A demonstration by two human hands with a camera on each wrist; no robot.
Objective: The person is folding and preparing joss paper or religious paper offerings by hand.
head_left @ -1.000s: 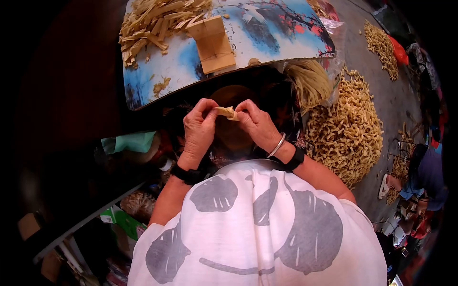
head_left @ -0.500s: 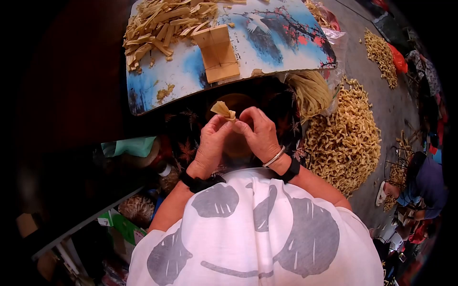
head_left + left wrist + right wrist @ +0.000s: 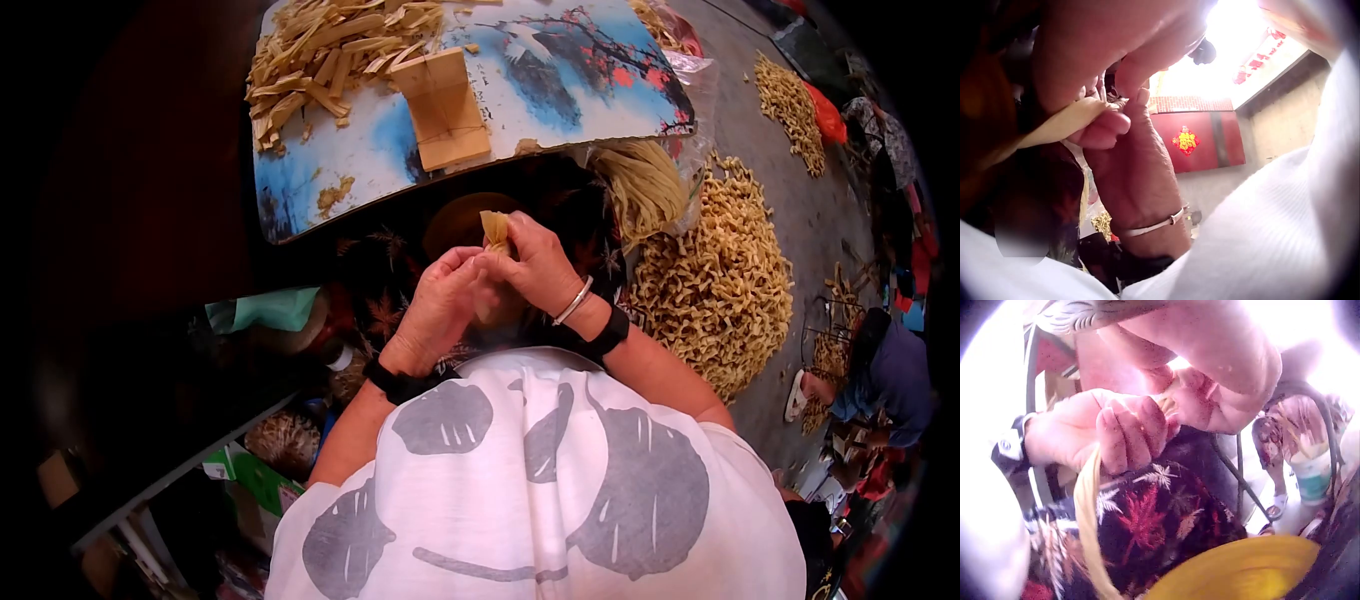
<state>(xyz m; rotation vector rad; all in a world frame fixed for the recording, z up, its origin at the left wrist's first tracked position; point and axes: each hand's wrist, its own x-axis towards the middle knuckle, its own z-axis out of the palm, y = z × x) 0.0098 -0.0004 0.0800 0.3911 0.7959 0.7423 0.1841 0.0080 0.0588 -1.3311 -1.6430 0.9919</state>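
Both hands meet over the lap, working on a pale yellow pliable strip (image 3: 494,226). Its flared end stands up by the fingers of my right hand (image 3: 540,268), which pinches it. Below, my left hand (image 3: 436,302) holds the strip with curled fingers. The right wrist view shows the long tail of the strip (image 3: 1089,515) hanging from those left fingers (image 3: 1124,437). In the left wrist view, the strip (image 3: 1069,122) runs between thumb and fingers of the two hands. Fingers hide the part between the hands.
Ahead is a painted board (image 3: 590,115) bearing flat yellow pieces (image 3: 325,60) and a wooden block (image 3: 452,125). A bundle of long strips (image 3: 640,190) hangs at its right corner, beside a heap of knotted pieces (image 3: 715,290). Another person (image 3: 890,375) sits far right.
The strip's flared end turned from pointing left to standing upright, and passed from beside the left fingers to the right fingers. Both hands have drawn closer together.
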